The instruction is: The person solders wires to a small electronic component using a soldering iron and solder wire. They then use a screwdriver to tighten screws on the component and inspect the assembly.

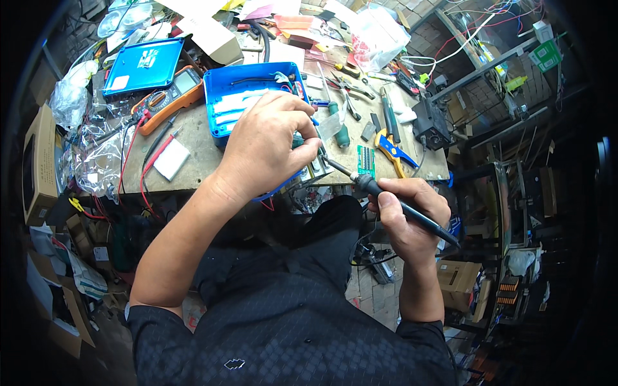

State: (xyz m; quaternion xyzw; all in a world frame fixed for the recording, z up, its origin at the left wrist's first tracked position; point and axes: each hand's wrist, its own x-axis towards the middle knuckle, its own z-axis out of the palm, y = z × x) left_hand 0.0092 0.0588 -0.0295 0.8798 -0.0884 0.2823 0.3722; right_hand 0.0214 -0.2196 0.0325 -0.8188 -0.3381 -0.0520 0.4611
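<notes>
My right hand [412,215] grips a soldering iron [412,213] by its dark handle, the metal shaft pointing up and left toward my left hand. My left hand [273,141] reaches over the near side of an open blue plastic box [210,116], thumb and fingers closed together. What they pinch is mostly hidden; something dark green shows between them. White wrapped blocks [235,103] and wires lie inside the box. Just beyond the iron's shaft, a small green circuit board [365,161] sits at the bench edge, beside a blue and yellow spring clamp [394,153].
Left of the box lie a blue lid [145,64], an orange multimeter [170,100] with red and black leads, and a white block [172,159]. To the right are a green-handled screwdriver [341,132], pliers [351,96] and a black box-shaped device [431,122]. Clutter covers the far bench.
</notes>
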